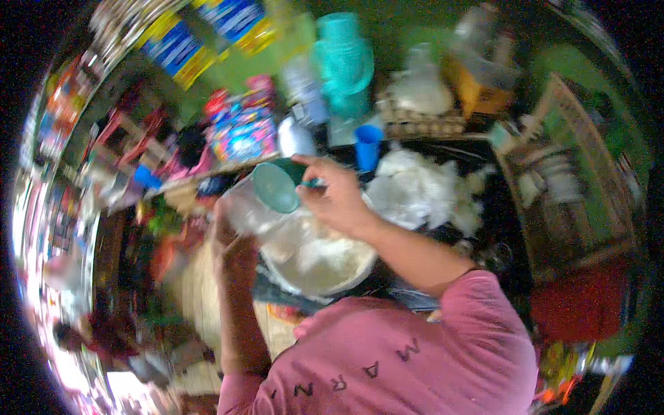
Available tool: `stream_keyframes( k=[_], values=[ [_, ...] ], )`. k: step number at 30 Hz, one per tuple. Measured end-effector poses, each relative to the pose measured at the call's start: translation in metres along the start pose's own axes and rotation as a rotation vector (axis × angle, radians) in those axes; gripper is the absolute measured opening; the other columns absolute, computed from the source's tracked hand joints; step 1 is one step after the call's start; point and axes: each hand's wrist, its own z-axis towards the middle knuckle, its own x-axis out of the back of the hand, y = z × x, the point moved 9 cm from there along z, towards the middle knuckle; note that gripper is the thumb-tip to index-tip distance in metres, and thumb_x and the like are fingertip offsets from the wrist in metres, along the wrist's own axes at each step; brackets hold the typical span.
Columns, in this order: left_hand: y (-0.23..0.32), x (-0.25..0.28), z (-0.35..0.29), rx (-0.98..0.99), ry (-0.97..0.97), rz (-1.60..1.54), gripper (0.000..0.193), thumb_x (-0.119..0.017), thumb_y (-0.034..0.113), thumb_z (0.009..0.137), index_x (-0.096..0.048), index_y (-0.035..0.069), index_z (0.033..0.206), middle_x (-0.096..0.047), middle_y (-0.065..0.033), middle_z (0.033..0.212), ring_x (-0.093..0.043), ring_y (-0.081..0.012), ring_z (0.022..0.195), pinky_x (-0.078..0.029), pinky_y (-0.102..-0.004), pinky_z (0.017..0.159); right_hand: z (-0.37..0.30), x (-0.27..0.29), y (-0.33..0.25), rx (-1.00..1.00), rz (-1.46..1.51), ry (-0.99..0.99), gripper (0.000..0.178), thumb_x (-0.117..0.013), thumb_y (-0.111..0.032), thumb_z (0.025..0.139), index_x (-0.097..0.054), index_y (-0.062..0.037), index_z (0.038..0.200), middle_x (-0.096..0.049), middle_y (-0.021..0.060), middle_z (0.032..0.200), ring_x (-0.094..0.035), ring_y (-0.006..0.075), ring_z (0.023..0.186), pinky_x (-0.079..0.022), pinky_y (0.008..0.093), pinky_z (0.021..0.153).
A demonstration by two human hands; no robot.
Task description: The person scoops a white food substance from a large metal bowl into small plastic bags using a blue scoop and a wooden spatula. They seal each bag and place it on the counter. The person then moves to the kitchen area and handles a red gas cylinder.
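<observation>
My right hand [330,197] is closed on the handle of a green plastic cup [275,188], which is tilted with its round side toward the left. The cup is at the mouth of a clear plastic bag [242,206]. My left hand [225,228] grips that bag from its left side, though motion blurs the fingers. Below both hands sits a wide, round container [346,283] lined with pale sheeting. White powder [325,252] lies heaped inside it. What the bag holds is too blurred to make out.
Crumpled clear plastic bags [422,187] are piled right of my right hand, near a blue cup [368,146]. A cardboard box [564,187] stands farther right. Colourful packets [242,128] and stacked teal tubs [342,66] line the back. A person [104,339] is at lower left.
</observation>
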Motion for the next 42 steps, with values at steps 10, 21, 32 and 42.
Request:
stream_keyframes(
  k=[10, 21, 32, 42],
  values=[
    [-0.046, -0.107, 0.03, -0.126, -0.382, 0.595, 0.065, -0.065, 0.007, 0.065, -0.041, -0.001, 0.125, -0.048, -0.0141, 0.121, -0.049, -0.027, 0.11, -0.044, -0.0359, 0.091, -0.039, 0.015, 0.051, -0.279, -0.563, -0.18, 0.077, -0.072, -0.025, 0.059, -0.042, -0.0018, 0.126, -0.054, 0.021, 0.117, -0.05, 0.0361, 0.111, -0.039, 0.0455, 0.093],
    [-0.068, -0.171, 0.014, -0.48, -0.835, 1.002, 0.051, -0.071, 0.012, 0.067, -0.05, 0.0, 0.112, -0.055, -0.0149, 0.108, -0.054, -0.027, 0.1, -0.046, -0.0372, 0.086, -0.013, 0.055, 0.078, -0.253, -0.646, -0.076, 0.011, -0.059, -0.009, 0.05, -0.061, -0.0028, 0.059, -0.058, 0.0166, 0.056, -0.058, 0.0327, 0.052, -0.043, 0.0441, 0.048],
    [-0.044, -0.141, 0.034, -0.778, -0.934, 1.242, 0.039, -0.078, 0.017, 0.068, -0.06, 0.0, 0.098, -0.062, -0.0157, 0.095, -0.059, -0.027, 0.09, -0.049, -0.0386, 0.081, 0.018, 0.08, 0.098, -0.317, -0.211, 0.34, 0.009, -0.06, -0.016, 0.06, -0.064, -0.0084, 0.058, -0.057, 0.0076, 0.053, -0.055, 0.0248, 0.047, -0.041, 0.0382, 0.044],
    [-0.041, -0.015, 0.126, -0.92, -0.83, 1.711, 0.047, -0.07, 0.035, 0.079, -0.058, 0.002, 0.111, -0.061, -0.0139, 0.103, -0.059, -0.0267, 0.094, -0.045, -0.0407, 0.084, 0.041, 0.055, 0.052, -0.18, 0.045, 0.326, 0.011, -0.062, -0.016, 0.062, -0.063, -0.0057, 0.06, -0.058, 0.0104, 0.057, -0.057, 0.0266, 0.05, -0.046, 0.0384, 0.046]
  ],
)
